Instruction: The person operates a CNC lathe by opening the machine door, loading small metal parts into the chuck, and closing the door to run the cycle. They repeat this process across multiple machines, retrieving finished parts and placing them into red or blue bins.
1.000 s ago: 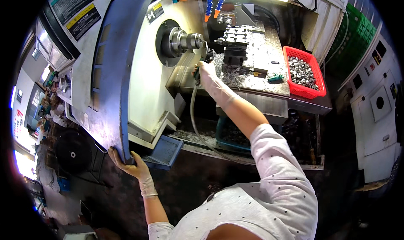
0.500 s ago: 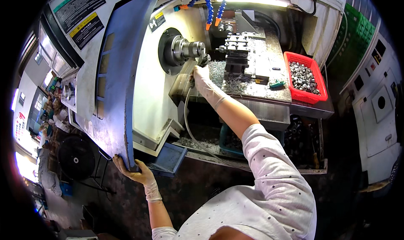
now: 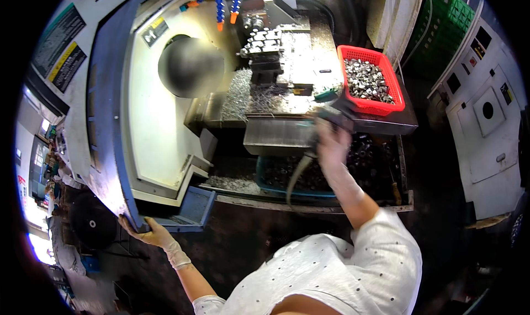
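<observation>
My left hand, in a thin pale glove, has its fingers wrapped round the lower corner of the lathe's blue door. Out over the front of the machine bed, my gloved right hand grips a dark air gun, blurred by motion. A pale hose hangs from the gun. The spindle chuck is a grey smear, so its jaws and any part in them cannot be made out. Right of it stands the tool post, with a small green-handled tool on the slide.
A red basket of small metal parts sits right of the slide. Metal chips cover the bed. Blue coolant nozzles hang above. Below are a blue drip tray and a teal bin. A white cabinet stands at right.
My right hand has drawn the air gun from beside the chuck rightward to near the red basket. The chuck, sharp before, is now smeared. My left hand keeps hold of the door; the whole view has shifted.
</observation>
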`<action>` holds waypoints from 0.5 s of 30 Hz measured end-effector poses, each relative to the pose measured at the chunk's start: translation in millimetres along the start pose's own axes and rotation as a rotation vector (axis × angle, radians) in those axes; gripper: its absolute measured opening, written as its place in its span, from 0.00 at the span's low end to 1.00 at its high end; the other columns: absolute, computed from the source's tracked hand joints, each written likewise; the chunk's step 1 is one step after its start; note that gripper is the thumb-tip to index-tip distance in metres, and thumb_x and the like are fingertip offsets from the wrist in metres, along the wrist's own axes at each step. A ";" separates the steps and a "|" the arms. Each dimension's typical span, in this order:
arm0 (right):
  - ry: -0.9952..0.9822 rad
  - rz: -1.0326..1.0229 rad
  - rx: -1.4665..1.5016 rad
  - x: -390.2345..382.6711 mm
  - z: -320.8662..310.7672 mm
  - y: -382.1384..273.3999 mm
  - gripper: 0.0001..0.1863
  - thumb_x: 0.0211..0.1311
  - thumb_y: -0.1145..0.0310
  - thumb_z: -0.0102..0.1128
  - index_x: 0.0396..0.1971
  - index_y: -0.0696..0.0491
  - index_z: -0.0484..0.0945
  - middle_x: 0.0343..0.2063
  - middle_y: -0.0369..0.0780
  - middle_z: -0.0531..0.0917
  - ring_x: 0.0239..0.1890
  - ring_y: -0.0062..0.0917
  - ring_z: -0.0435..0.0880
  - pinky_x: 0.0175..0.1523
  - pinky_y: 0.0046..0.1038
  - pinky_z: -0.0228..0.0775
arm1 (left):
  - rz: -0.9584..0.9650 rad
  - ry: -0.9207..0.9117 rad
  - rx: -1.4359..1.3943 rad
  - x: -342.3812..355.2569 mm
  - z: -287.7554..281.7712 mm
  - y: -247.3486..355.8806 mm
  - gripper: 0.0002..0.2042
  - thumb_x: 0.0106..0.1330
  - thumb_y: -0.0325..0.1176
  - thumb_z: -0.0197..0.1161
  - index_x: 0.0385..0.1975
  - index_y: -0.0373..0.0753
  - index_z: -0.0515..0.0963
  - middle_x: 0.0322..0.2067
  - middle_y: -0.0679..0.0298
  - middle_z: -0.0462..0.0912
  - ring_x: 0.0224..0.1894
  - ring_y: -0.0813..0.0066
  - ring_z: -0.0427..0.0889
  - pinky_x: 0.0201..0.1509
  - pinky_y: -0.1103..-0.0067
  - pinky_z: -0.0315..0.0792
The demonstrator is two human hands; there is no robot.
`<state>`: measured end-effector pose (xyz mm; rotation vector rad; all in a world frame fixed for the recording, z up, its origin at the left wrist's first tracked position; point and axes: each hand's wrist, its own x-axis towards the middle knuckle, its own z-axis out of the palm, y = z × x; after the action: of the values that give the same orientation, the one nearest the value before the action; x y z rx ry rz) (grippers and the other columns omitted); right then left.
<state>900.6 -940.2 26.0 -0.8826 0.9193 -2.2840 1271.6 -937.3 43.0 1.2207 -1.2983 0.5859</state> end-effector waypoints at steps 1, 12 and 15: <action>0.055 -0.085 -0.129 -5.6 -32.6 -18.8 0.12 0.48 0.74 0.44 0.34 0.60 0.64 0.32 0.42 0.71 0.34 0.24 0.70 0.41 0.22 0.61 | -0.014 -0.001 0.014 -3.0 0.3 -0.3 0.24 0.44 0.19 0.47 0.45 0.31 0.52 0.47 0.53 0.55 0.50 0.60 0.55 0.52 0.71 0.47; 0.572 0.197 -1.607 -78.3 -286.7 30.2 0.18 0.41 0.68 0.52 0.33 0.61 0.63 0.28 0.45 0.71 0.31 0.32 0.70 0.36 0.28 0.62 | -0.066 0.040 -0.038 -3.5 10.8 6.2 0.26 0.39 0.15 0.48 0.44 0.33 0.54 0.45 0.55 0.58 0.47 0.64 0.60 0.51 0.73 0.52; -0.214 0.075 -1.320 -68.7 -211.3 59.4 0.15 0.38 0.68 0.53 0.30 0.57 0.68 0.28 0.42 0.72 0.33 0.32 0.70 0.37 0.26 0.62 | -0.047 0.022 -0.071 -3.2 7.5 -1.1 0.26 0.39 0.16 0.45 0.44 0.31 0.52 0.45 0.52 0.57 0.47 0.62 0.59 0.51 0.71 0.52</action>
<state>804.9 -847.4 -161.4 -1.4658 2.3127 -1.2420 1268.8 -943.5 38.4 1.1807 -1.2584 0.5136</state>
